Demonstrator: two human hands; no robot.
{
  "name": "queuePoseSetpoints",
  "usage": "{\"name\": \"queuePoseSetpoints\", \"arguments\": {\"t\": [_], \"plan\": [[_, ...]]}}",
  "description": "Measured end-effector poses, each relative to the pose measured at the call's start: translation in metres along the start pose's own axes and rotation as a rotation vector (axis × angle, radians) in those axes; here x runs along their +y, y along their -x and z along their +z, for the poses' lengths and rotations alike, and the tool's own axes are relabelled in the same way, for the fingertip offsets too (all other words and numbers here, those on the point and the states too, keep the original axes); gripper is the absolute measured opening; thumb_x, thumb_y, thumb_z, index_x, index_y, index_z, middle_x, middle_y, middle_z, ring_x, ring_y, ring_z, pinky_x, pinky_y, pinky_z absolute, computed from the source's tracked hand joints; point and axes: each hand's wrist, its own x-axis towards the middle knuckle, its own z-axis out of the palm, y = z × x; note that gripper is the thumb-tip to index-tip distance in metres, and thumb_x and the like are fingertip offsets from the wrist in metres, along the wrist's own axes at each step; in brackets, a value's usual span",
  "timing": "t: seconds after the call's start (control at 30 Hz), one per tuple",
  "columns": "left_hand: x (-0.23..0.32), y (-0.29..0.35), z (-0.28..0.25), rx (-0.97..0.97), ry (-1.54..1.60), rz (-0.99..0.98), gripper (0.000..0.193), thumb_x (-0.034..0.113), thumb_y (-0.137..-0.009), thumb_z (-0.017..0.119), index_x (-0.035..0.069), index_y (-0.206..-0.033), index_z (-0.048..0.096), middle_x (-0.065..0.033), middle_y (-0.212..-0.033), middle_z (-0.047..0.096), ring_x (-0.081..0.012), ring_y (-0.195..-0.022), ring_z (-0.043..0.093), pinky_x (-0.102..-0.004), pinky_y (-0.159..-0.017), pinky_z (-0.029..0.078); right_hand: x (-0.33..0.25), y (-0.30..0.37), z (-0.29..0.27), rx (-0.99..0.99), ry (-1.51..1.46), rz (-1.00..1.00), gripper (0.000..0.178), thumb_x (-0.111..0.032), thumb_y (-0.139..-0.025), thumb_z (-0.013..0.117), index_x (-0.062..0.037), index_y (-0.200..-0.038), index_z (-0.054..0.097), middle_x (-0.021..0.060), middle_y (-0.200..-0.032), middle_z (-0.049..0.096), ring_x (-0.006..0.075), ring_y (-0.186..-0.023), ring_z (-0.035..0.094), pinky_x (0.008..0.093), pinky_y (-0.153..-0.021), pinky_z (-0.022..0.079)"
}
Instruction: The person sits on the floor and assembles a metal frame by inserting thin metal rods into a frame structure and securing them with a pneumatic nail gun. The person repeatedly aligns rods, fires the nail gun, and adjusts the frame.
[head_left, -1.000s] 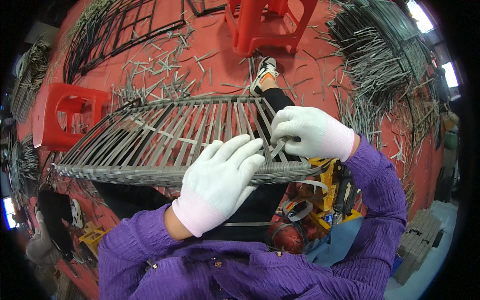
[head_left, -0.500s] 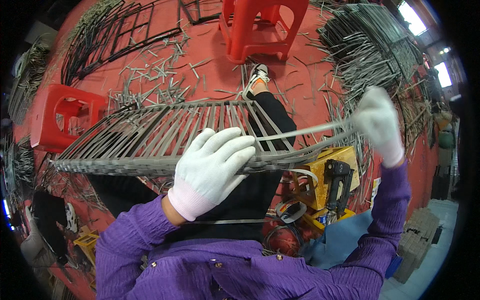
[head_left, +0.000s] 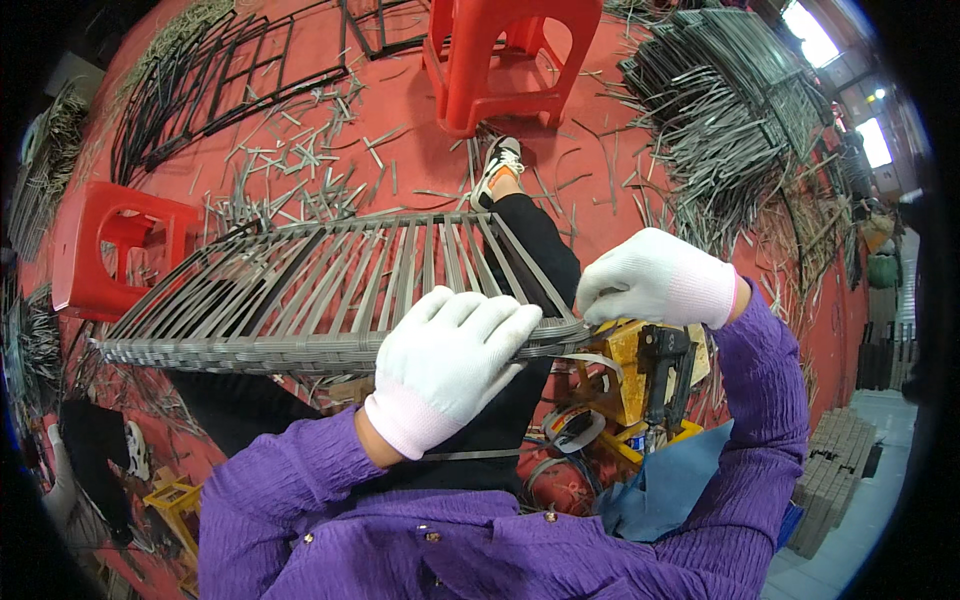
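Across my lap lies a panel [head_left: 240, 352] with a tightly woven grey band along its near edge and many flat grey slats running away from me. My left hand [head_left: 445, 350], in a white glove, lies over that woven band right of the middle, its fingers bent across the edge and holding it. Close to the panel's right corner is my gloved right hand [head_left: 660, 278], its fingers curled together in a pinch beside the band's end. Grey strips meet its fingertips there, mostly hidden by the glove.
Behind the yellow box [head_left: 628, 375] on the right leans a black staple gun [head_left: 668, 365]. One red stool [head_left: 500, 75] stands ahead, another red stool [head_left: 120, 245] at left. Cut strips [head_left: 290, 170] litter the red floor; slatted panels [head_left: 740, 90] are piled at far right.
My right hand has come in leftward and down from the far right, where it held strips stretched out, to the panel's corner. My left hand shifted slightly right along the band.
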Motion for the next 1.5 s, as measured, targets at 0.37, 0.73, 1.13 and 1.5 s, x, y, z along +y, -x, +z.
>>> {"name": "queuePoseSetpoints", "arguments": {"t": [0.37,0.73,1.13,1.5], "plan": [[-0.003,-0.001,0.008,0.029,-0.047,0.036,0.041,0.02,-0.074,0.07,0.011,-0.113,0.061,0.0019,-0.092,0.057,-0.0144,-0.089,0.058,-0.0303,-0.077,0.045,0.017,-0.041,0.02,-0.086,-0.032,-0.135,0.033,-0.002,-0.078,0.066,-0.0089,-0.11,0.066,0.0092,-0.114,0.067,0.0293,-0.105,0.064,0.0374,-0.09,0.053],[-0.003,0.001,0.012,0.031,-0.116,0.023,0.049,0.023,-0.069,0.075,0.017,-0.116,0.065,0.0047,-0.099,0.063,-0.0139,-0.095,0.06,-0.03,-0.08,0.046,0.022,-0.055,0.019,-0.024,0.258,-0.369,0.025,0.0,-0.067,0.067,-0.0067,-0.091,0.067,0.0072,-0.096,0.065,0.0245,-0.105,0.06,0.0401,-0.103,0.042],[-0.003,0.001,0.012,0.065,-0.111,0.039,0.041,0.02,-0.079,0.06,0.019,-0.12,0.063,0.003,-0.087,0.057,-0.0139,-0.087,0.058,-0.03,-0.077,0.045,0.035,-0.056,0.029,0.1,0.284,-0.4,0.022,-0.006,-0.068,0.067,-0.0116,-0.089,0.067,0.0036,-0.096,0.064,0.0207,-0.111,0.058,0.0452,-0.114,0.031],[-0.004,0.001,0.011,0.03,-0.086,0.038,0.04,0.019,-0.082,0.058,0.016,-0.122,0.061,0.0007,-0.086,0.056,-0.0163,-0.088,0.058,-0.0321,-0.077,0.045,0.018,-0.057,0.023,-0.048,0.519,-0.269,0.017,-0.007,-0.062,0.068,-0.0082,-0.079,0.065,0.0046,-0.089,0.058,0.025,-0.109,0.056,0.0453,-0.111,0.034]]}}
